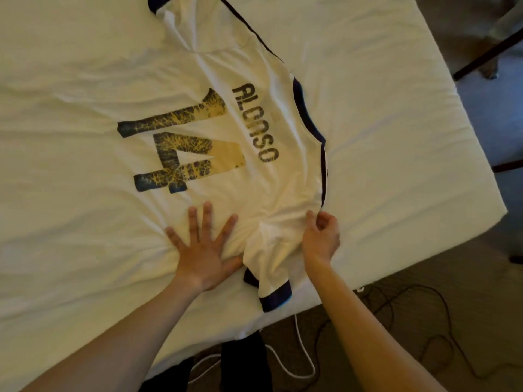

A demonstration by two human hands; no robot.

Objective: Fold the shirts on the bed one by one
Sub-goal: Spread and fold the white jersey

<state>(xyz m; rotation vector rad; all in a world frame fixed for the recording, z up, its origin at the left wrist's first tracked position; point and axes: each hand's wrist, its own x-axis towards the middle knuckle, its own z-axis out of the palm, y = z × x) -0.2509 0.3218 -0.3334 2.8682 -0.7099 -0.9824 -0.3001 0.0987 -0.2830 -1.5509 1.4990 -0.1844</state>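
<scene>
Right, here is how it looks from beside the bed.

Shirt: the white jersey [226, 131] lies back-up on the bed [396, 114], spread across the middle and right, with the number 14 and a printed name facing up.
Near sleeve: the dark-cuffed sleeve [271, 267] is bunched at the near edge of the bed, between the 2 hands.
Left hand: the left hand [202, 250] lies flat, fingers spread apart, pressing the cloth just left of that sleeve.
Right hand: the right hand [321, 236] has its grip pinched together on the fabric at the near shoulder, just by the dark seam.
Step in hand: likely folding the near sleeve and side in over the back.
Doing it well: I would keep the flat palm as an anchor, lift the pinched edge only a little, and lay it over in a straight line along the body.
Risk: the creases near the sleeve could get folded in unless smoothed first.
Floor: cables [297, 357] trail beside the bed.
</scene>
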